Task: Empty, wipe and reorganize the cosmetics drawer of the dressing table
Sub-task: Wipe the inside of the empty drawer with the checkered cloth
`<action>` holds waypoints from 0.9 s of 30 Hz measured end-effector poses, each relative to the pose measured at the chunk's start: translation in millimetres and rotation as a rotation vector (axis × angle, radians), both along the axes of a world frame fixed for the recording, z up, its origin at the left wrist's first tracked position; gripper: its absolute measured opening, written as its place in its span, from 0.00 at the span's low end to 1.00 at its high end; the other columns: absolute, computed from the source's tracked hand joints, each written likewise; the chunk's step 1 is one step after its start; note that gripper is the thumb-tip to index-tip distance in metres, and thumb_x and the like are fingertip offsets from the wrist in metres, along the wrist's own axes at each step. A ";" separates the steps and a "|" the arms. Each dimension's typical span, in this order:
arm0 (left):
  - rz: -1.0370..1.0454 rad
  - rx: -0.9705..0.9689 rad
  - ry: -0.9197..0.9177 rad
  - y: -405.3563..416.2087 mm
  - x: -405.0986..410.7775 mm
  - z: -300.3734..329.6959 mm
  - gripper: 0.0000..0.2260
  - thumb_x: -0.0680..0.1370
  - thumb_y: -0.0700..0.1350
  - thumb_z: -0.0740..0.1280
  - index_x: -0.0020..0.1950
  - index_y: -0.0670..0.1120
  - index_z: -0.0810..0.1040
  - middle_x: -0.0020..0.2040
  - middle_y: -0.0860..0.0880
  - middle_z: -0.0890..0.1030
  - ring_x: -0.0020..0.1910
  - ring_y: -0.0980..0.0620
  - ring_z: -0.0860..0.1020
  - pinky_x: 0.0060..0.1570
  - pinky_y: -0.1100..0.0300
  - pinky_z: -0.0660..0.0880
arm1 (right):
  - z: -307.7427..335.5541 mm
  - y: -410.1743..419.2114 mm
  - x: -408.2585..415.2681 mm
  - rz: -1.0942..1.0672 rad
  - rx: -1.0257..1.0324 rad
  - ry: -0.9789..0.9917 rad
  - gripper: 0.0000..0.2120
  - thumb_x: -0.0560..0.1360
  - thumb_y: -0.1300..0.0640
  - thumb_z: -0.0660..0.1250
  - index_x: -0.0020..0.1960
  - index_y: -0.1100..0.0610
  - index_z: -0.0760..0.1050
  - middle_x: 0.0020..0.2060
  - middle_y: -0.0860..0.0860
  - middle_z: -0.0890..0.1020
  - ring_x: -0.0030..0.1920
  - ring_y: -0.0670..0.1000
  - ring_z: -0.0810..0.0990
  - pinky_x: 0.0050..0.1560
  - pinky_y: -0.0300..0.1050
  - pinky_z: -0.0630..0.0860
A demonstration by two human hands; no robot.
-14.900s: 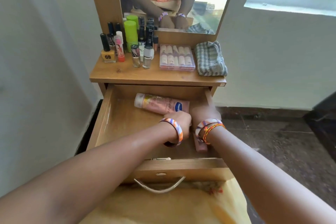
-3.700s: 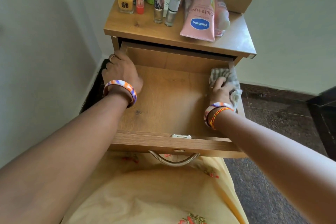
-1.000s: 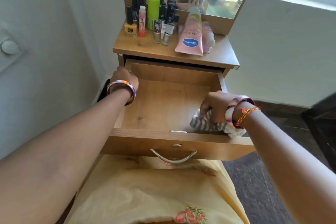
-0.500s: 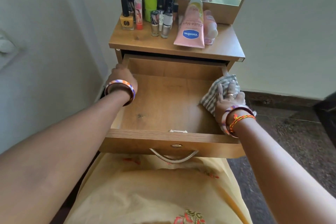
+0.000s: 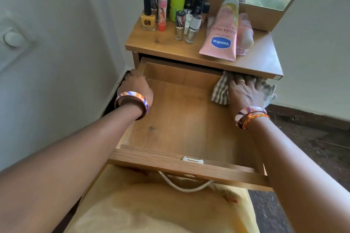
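Drawer (image 5: 181, 119) emptied, wiping underway: right hand (image 5: 244, 91) presses the cloth (image 5: 220, 91) flat-fingered into the far right corner, left hand (image 5: 137, 86) grips the side wall. Cosmetics (image 5: 219, 32) wait on the counter (image 5: 265, 58), restocking remains.

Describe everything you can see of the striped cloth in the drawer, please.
The striped cloth looks like soft woven fabric with grey and pale stripes. It is crumpled, not folded, and lies at the far right corner of the open drawer, partly over its right wall and under the tabletop edge. The right hand presses on it with flat, spread fingers and hides its middle. Nothing else touches it.
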State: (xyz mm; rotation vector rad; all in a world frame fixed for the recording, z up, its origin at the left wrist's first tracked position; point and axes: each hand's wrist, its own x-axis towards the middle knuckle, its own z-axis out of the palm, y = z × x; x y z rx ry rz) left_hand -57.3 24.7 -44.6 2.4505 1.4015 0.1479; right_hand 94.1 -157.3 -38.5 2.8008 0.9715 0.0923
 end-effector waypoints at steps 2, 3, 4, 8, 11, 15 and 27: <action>0.005 0.008 0.007 -0.6 1.0 0.9 0.15 0.80 0.40 0.56 0.65 0.35 0.66 0.63 0.35 0.74 0.58 0.35 0.76 0.53 0.47 0.73 | 4.6 12.5 -4.8 0.043 0.023 0.087 0.35 0.76 0.65 0.58 0.78 0.51 0.45 0.74 0.55 0.62 0.74 0.60 0.56 0.72 0.60 0.55; 0.009 0.012 0.008 -0.7 1.6 1.4 0.15 0.80 0.40 0.56 0.65 0.35 0.67 0.63 0.35 0.74 0.58 0.35 0.76 0.52 0.47 0.73 | 4.9 19.5 -7.5 0.069 0.043 0.116 0.35 0.76 0.64 0.57 0.78 0.51 0.45 0.74 0.54 0.61 0.74 0.60 0.56 0.72 0.58 0.56; 0.012 0.013 0.004 -0.7 2.1 1.4 0.15 0.80 0.40 0.56 0.64 0.35 0.67 0.62 0.35 0.75 0.58 0.36 0.76 0.52 0.47 0.73 | 4.4 27.1 -10.3 0.098 0.064 0.133 0.34 0.77 0.64 0.56 0.78 0.51 0.45 0.75 0.53 0.60 0.74 0.59 0.55 0.72 0.57 0.57; 0.028 -0.003 -0.034 0.0 2.1 -0.2 0.14 0.80 0.40 0.56 0.64 0.35 0.68 0.61 0.36 0.76 0.57 0.36 0.77 0.51 0.48 0.74 | 1.4 62.2 -24.1 0.225 0.079 0.166 0.31 0.79 0.61 0.55 0.78 0.51 0.44 0.76 0.52 0.58 0.75 0.58 0.54 0.73 0.55 0.54; 0.034 -0.031 -0.073 -0.9 0.2 0.1 0.14 0.81 0.40 0.56 0.65 0.36 0.68 0.61 0.36 0.76 0.56 0.37 0.78 0.51 0.49 0.75 | 2.9 91.8 -36.0 0.299 0.088 0.123 0.31 0.79 0.58 0.56 0.78 0.50 0.47 0.73 0.53 0.64 0.74 0.58 0.58 0.73 0.55 0.55; 0.069 -0.075 -0.169 1.0 1.4 0.7 0.16 0.82 0.44 0.52 0.63 0.36 0.70 0.60 0.37 0.77 0.57 0.37 0.77 0.48 0.51 0.71 | 4.7 127.6 -51.0 0.384 0.157 0.129 0.31 0.77 0.58 0.61 0.76 0.50 0.53 0.64 0.55 0.75 0.67 0.58 0.71 0.64 0.53 0.68; 0.554 -0.820 -0.708 47.3 -6.6 1.3 0.39 0.79 0.64 0.37 0.65 0.39 0.75 0.59 0.41 0.80 0.59 0.42 0.77 0.64 0.52 0.70 | -6.2 136.1 -59.3 0.590 0.296 0.473 0.33 0.74 0.68 0.58 0.71 0.37 0.63 0.71 0.44 0.68 0.68 0.52 0.71 0.62 0.48 0.74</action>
